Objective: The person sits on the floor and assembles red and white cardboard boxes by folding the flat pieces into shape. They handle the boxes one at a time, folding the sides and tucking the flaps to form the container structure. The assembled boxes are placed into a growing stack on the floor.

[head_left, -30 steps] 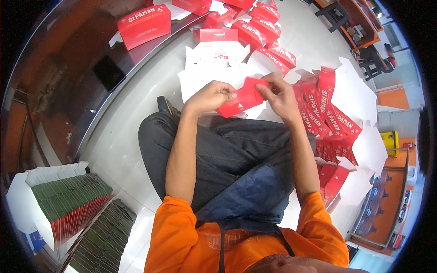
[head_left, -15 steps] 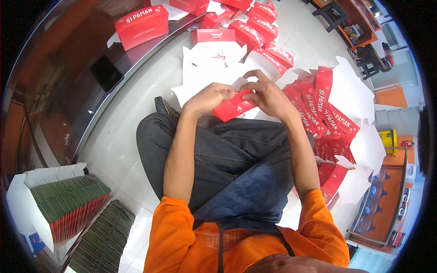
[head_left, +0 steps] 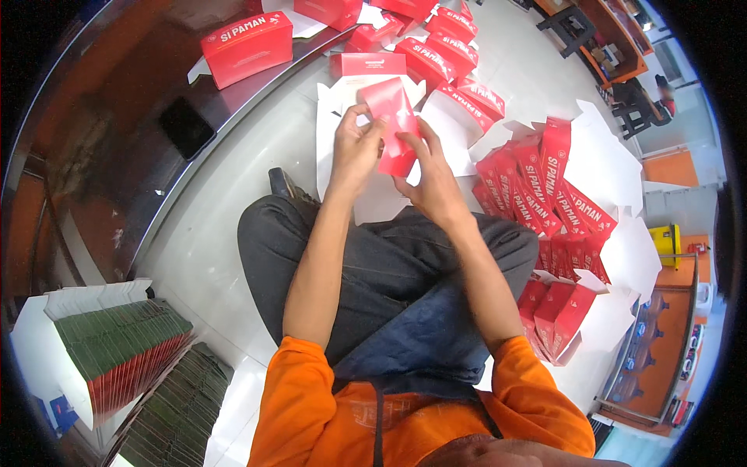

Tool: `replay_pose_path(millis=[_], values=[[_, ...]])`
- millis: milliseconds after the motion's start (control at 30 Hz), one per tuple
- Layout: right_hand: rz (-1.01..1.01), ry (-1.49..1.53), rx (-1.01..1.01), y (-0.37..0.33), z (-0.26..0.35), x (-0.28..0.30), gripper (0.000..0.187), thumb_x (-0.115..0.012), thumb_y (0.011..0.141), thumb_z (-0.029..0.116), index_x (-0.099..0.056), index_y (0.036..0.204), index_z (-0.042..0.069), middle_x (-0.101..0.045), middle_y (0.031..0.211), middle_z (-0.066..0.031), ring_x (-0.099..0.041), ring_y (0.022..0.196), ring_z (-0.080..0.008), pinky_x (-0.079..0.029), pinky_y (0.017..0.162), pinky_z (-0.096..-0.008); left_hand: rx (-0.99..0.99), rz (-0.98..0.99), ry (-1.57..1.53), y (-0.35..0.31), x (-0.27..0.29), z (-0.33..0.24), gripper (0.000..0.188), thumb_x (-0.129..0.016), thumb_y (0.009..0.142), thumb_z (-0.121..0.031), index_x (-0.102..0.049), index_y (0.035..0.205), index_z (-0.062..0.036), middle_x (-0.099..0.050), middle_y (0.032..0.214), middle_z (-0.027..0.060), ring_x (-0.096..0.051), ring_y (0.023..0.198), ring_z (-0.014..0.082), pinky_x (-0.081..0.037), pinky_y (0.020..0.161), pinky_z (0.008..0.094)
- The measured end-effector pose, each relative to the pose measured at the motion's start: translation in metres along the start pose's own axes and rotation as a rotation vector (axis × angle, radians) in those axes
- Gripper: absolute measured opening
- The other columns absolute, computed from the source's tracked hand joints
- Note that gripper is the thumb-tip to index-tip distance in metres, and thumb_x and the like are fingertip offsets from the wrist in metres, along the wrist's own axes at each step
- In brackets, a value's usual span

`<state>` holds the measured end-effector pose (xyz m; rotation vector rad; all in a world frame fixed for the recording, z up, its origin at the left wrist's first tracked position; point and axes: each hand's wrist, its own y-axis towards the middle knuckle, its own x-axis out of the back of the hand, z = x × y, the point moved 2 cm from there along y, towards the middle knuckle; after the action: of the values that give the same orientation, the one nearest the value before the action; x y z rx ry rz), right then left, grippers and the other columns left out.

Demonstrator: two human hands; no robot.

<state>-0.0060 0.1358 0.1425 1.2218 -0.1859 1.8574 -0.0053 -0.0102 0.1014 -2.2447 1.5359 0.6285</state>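
Note:
A partly folded cardboard box with a red panel (head_left: 395,109) is held up over my crossed legs, its white flaps spreading beneath. My left hand (head_left: 357,152) grips the panel's left edge, thumb on the red face and fingers curled. My right hand (head_left: 437,180) is at the lower right edge, fingers bent against the panel with the thumb near its bottom corner. The red panel is slightly blurred. Just beyond it lies an unfolded white box with a red end panel (head_left: 373,64).
Folded red boxes (head_left: 455,50) cluster ahead on the floor. Stacked red-and-white boxes (head_left: 537,183) stand at right. On the dark table (head_left: 101,163) at left are a red box (head_left: 247,50) and a black phone (head_left: 187,128). Bundles of flat cardboard (head_left: 120,335) stand lower left.
The red panel has swung from lying low and tilted to standing upright, farther from me. Both hands have shifted with it, the right one from the top edge to the lower right side.

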Motion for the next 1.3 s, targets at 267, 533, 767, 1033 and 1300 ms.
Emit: replay_pose_path(millis=[267,533,767,1033,1300], values=[[0.125,0.258,0.237,0.005,0.0,0.035,0.059,-0.076,0.069,0.003,-0.062,0.126,0.014,-0.041,0.145,-0.0162,-0.043,0.132,-0.0338,-0.041,0.104,-0.0421,-0.026,-0.029,-0.225,0.005,0.012,-0.021,0.032,-0.058,0.093,-0.009,-0.049,0.122,0.0003,-0.065,0.105,0.0142,-0.066,0.089,0.0181,-0.056,0.073,0.0322],[-0.22,0.03,0.104,0.014,-0.001,0.017,0.052,-0.079,0.073,0.014,-0.062,0.122,0.008,-0.048,0.136,-0.0208,-0.053,0.12,-0.0353,-0.048,0.095,-0.0415,-0.033,0.198,-0.266,-0.006,-0.006,-0.017,0.042,-0.06,0.09,-0.003,-0.04,0.127,-0.0026,-0.063,0.112,0.0167,-0.067,0.096,0.0233,-0.06,0.075,0.0354],[-0.162,-0.005,0.167,0.008,-0.003,0.013,0.041,-0.078,0.073,0.012,-0.068,0.113,0.006,-0.05,0.135,-0.0201,-0.054,0.119,-0.0341,-0.048,0.095,-0.0396,-0.039,0.133,-0.188,-0.006,0.002,-0.014,0.042,-0.062,0.089,-0.004,-0.042,0.126,-0.0045,-0.064,0.109,0.0153,-0.066,0.095,0.0203,-0.057,0.076,0.033],[-0.517,0.193,0.079,0.017,-0.031,-0.013,0.055,-0.082,0.069,0.011,-0.059,0.118,0.004,-0.056,0.123,-0.0182,-0.058,0.107,-0.03,-0.049,0.09,-0.037,-0.028,0.064,-0.098,0.004,0.003,0.022,0.048,-0.064,0.09,-0.015,-0.041,0.131,-0.0062,-0.064,0.106,0.0128,-0.067,0.078,0.0172,-0.057,0.067,0.0301],[-0.306,-0.097,0.257,-0.034,-0.004,0.113,0.113,-0.083,0.055,0.052,-0.03,0.143,0.007,-0.024,0.149,-0.0211,-0.03,0.132,-0.0475,-0.03,0.107,-0.0547,-0.389,0.5,1.077,-0.053,-0.053,-0.046,0.012,-0.054,0.084,0.009,-0.057,0.094,0.0033,-0.061,0.077,0.0172,-0.063,0.075,0.0204,-0.049,0.075,0.0328]])
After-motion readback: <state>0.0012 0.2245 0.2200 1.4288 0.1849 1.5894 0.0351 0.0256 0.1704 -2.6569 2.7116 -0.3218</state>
